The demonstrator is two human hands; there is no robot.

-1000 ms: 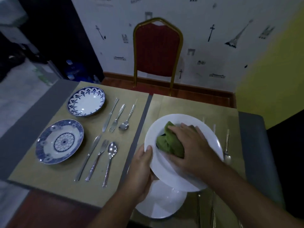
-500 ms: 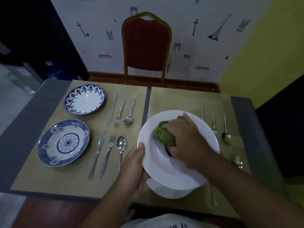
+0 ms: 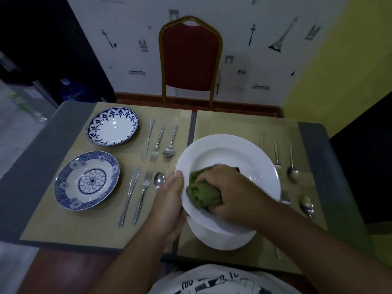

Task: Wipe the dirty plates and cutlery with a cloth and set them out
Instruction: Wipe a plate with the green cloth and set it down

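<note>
A large white plate [image 3: 231, 158] is held tilted above the right placemat, my left hand [image 3: 169, 206] gripping its left rim with the thumb on top. My right hand [image 3: 231, 194] presses a bunched green cloth [image 3: 199, 193] against the plate's lower left inside. Under it a second white plate [image 3: 220, 240] lies on the mat, mostly hidden. Forks and spoons [image 3: 292, 168] lie to the right of the held plate, partly covered by it.
On the left placemat [image 3: 63, 225] stand two blue-patterned plates, one at the back [image 3: 112, 126] and one in front [image 3: 87, 180], with two sets of knife, fork and spoon [image 3: 157, 143] beside them. A red chair [image 3: 191, 58] stands behind the table.
My right hand has dragged the green cloth from the plate's centre down to its lower left. The left hand keeps its grip on the rim. The camera view has shifted.
</note>
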